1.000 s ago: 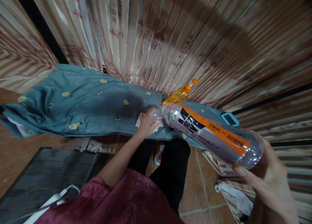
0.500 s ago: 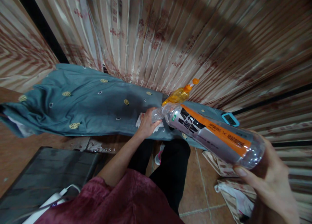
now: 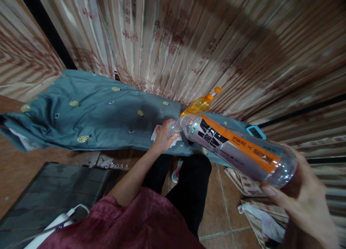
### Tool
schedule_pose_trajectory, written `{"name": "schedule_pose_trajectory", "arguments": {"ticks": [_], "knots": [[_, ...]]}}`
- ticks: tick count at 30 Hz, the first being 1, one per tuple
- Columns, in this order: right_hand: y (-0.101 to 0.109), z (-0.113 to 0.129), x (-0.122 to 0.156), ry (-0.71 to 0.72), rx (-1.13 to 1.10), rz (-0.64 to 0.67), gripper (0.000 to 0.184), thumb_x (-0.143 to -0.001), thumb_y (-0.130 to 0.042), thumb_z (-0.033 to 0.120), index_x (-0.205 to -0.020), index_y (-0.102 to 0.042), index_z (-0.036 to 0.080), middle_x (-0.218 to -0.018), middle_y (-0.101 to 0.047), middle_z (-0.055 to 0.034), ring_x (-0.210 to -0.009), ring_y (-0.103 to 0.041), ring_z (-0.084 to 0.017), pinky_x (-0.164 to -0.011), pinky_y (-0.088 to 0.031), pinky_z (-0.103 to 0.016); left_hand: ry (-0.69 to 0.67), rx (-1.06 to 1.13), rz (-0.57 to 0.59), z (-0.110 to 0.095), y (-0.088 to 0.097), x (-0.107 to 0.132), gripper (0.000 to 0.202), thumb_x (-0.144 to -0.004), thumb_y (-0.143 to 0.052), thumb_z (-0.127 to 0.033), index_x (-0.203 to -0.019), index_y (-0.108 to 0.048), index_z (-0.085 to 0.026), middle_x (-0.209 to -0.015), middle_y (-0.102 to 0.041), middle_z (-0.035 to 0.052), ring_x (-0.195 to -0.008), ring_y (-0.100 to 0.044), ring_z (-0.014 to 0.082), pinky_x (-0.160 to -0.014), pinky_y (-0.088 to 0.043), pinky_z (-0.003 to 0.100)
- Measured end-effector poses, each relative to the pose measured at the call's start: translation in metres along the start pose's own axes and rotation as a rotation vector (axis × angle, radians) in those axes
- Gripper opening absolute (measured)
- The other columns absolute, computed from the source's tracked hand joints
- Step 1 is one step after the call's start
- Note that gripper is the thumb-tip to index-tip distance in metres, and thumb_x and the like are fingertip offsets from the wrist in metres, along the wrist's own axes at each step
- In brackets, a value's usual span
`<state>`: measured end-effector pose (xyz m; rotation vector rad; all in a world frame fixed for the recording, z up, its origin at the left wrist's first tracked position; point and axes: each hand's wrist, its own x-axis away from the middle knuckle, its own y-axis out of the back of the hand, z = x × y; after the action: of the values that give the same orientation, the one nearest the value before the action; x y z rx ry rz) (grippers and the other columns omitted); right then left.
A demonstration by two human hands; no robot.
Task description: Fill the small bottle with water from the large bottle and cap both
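Note:
My right hand (image 3: 302, 195) is closed around the base of a clear plastic bottle (image 3: 232, 144) with an orange and silver label. The bottle is tilted, its neck pointing left and away from me. At its mouth, my left hand (image 3: 163, 136) grips a small clear plastic container (image 3: 175, 127); the two mouths meet or nearly meet, and I cannot tell which. Under the left hand lies a crumpled white tissue (image 3: 154, 133). Just behind the bottle neck stands a yellow bottle (image 3: 199, 105) with an orange pump top.
A blue-green cloth (image 3: 113, 115) with yellow pineapple prints covers the long narrow surface. A blue-framed digital device (image 3: 256, 132) sits at its right end. Pleated patterned curtains (image 3: 173, 43) hang behind. At lower left are a dark box (image 3: 70, 186) and a white device with a cable (image 3: 55, 223).
The bottle's base and my right hand have shifted slightly to the right. My left hand and the small container have stayed almost still.

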<state>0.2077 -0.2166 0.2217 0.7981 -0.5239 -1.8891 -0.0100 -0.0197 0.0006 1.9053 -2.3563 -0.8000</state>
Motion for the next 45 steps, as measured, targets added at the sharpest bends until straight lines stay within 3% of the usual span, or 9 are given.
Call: {"name": "schedule_pose_trajectory", "arguments": {"ticks": [6, 14, 26, 37, 45], "knots": [[0.001, 0.000, -0.002, -0.003, 0.032, -0.004, 0.080, -0.052, -0.088, 0.070, -0.127, -0.063, 0.053, -0.122, -0.069, 0.0012, -0.104, -0.071, -0.044, -0.074, -0.065, -0.053, 0.001, -0.001, -0.014, 0.003, -0.002, 0.000, 0.058, -0.086, -0.069, -0.031, -0.138, -0.045, -0.019, -0.137, -0.060, 0.0145, -0.127, -0.059, 0.0342, -0.112, -0.041, 0.057], [0.001, 0.001, -0.004, 0.028, 0.099, 0.013, 0.082, -0.056, -0.080, 0.077, -0.130, -0.058, 0.052, -0.128, -0.066, -0.0003, -0.113, -0.068, -0.049, -0.083, -0.062, -0.058, 0.019, 0.014, -0.010, 0.002, -0.001, 0.001, 0.058, -0.086, -0.070, -0.031, -0.138, -0.046, -0.020, -0.138, -0.059, 0.0139, -0.130, -0.057, 0.0345, -0.114, -0.039, 0.057], [-0.002, -0.004, -0.008, 0.121, 0.150, 0.029, 0.078, -0.062, -0.073, 0.080, -0.134, -0.055, 0.054, -0.122, -0.070, 0.0001, -0.100, -0.075, -0.043, -0.073, -0.067, -0.047, 0.039, 0.038, 0.001, 0.001, 0.000, 0.002, 0.057, -0.085, -0.070, -0.027, -0.137, -0.047, -0.020, -0.137, -0.061, 0.0143, -0.128, -0.058, 0.0336, -0.114, -0.039, 0.058], [0.001, 0.000, -0.011, 0.151, 0.191, 0.045, 0.077, -0.064, -0.073, 0.080, -0.135, -0.054, 0.054, -0.122, -0.069, 0.0004, -0.097, -0.076, -0.042, -0.070, -0.067, -0.046, 0.044, 0.031, 0.009, 0.000, 0.000, 0.003, 0.057, -0.086, -0.070, -0.029, -0.137, -0.047, -0.019, -0.137, -0.060, 0.0154, -0.128, -0.058, 0.0338, -0.114, -0.038, 0.059], [0.003, -0.001, -0.014, 0.218, 0.201, 0.057, 0.078, -0.065, -0.074, 0.076, -0.137, -0.053, 0.054, -0.116, -0.070, 0.0006, -0.083, -0.079, -0.040, -0.058, -0.068, -0.044, 0.039, 0.042, -0.004, 0.000, 0.001, 0.004, 0.056, -0.086, -0.070, -0.029, -0.136, -0.047, -0.021, -0.136, -0.061, 0.0145, -0.128, -0.058, 0.0331, -0.114, -0.038, 0.059]]}}
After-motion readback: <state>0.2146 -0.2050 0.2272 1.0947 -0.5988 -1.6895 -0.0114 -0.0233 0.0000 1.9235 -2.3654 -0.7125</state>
